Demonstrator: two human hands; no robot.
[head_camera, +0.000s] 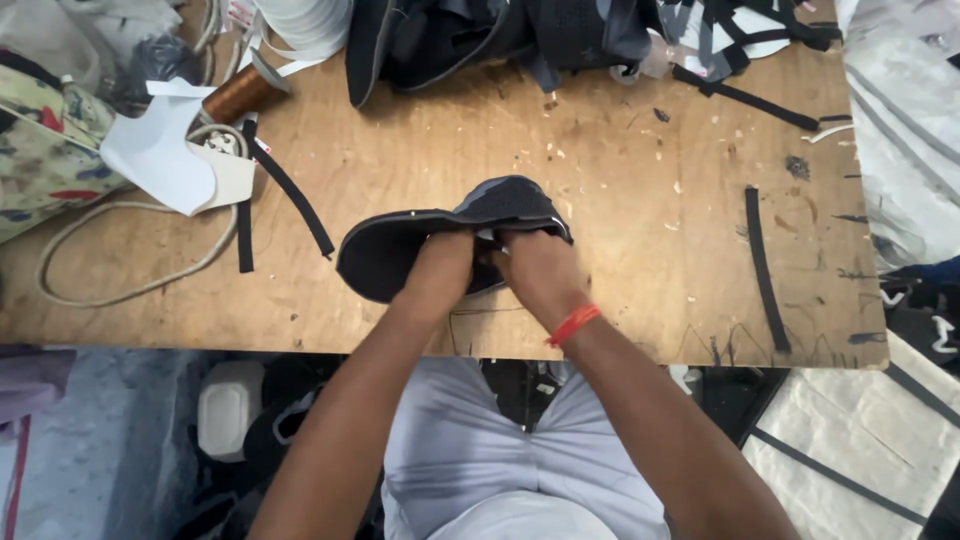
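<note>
Black shoe upper (400, 255) lay on the wooden workbench (620, 190) near its front edge, both hands clenched on it: left hand (440, 268) and right hand (535, 270) pinched its middle. Looked light, soft, floppy fabric; best gripped along the folded edge, probably.

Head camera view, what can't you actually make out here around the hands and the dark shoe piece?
- Fingertips of left hand and right hand: tucked into the black shoe upper.
- The upper's near edge: hidden behind both hands.
- Pile of black pieces: cut off by the top edge.
- White cord: its end hidden under white paper.
</note>
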